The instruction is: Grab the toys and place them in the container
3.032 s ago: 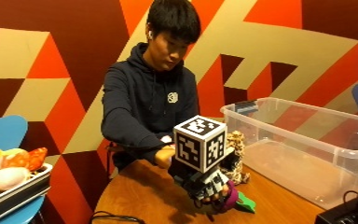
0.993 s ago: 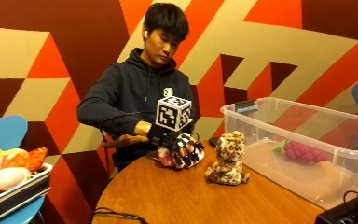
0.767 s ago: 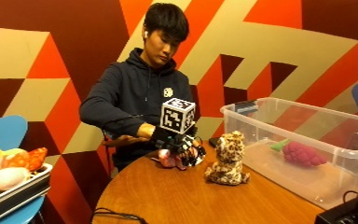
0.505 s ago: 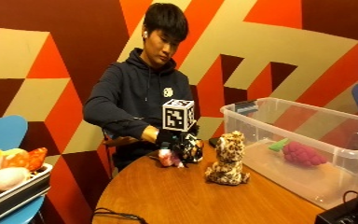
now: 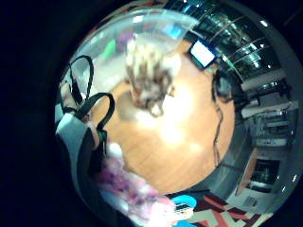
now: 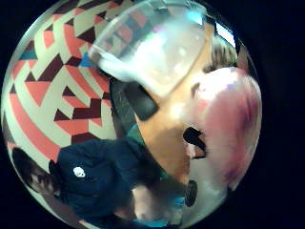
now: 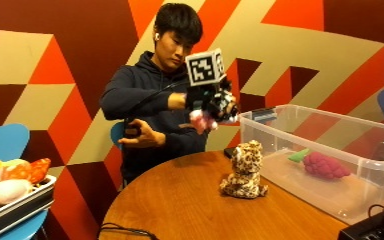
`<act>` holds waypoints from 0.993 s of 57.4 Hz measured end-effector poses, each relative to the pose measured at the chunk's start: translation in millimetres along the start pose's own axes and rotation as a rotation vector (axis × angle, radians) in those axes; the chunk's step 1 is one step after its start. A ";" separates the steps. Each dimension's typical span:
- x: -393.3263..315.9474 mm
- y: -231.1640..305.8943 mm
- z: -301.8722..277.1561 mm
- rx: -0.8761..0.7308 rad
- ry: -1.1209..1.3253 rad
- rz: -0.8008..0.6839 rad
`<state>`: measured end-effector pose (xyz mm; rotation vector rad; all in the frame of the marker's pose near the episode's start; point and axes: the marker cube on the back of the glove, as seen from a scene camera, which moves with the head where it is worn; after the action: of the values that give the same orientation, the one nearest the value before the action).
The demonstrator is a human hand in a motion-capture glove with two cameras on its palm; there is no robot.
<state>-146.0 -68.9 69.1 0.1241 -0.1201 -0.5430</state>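
Observation:
My gloved right hand [image 7: 212, 106] is raised above the round wooden table [image 7: 179, 205] and grips a small pink and white plush toy [image 7: 201, 120], which shows close against the palm [image 6: 228, 129] and beside the straps [image 5: 128, 189]. A spotted leopard plush [image 7: 244, 170] sits upright on the table just in front of the clear plastic container [image 7: 378, 175]; the little finger side view shows the leopard plush [image 5: 149, 78] from above. Inside the container lies a red raspberry-like plush with a green leaf [image 7: 322, 165]. The bare left hand [image 7: 142, 137] hovers open near the chest.
A tray [image 7: 15, 210] with several other plush toys rests on a blue chair [image 7: 2, 145] at the left. Black cables [image 7: 122, 231] lie at the table's front edge, and a black device [image 7: 375, 230] sits at the front right corner.
The right hand went down to the table left of the leopard plush, closed on the pink toy and has now lifted it well above the table, toward the container.

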 end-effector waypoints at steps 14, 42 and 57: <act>-51.0 -74.7 -99.9 0.211 -0.122 -0.051; -70.2 -153.3 -41.6 -0.094 -0.044 0.177; -15.6 -100.4 -66.7 -0.043 -0.121 0.173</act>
<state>-200.4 -140.4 -12.9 0.0384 -0.2343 -0.3798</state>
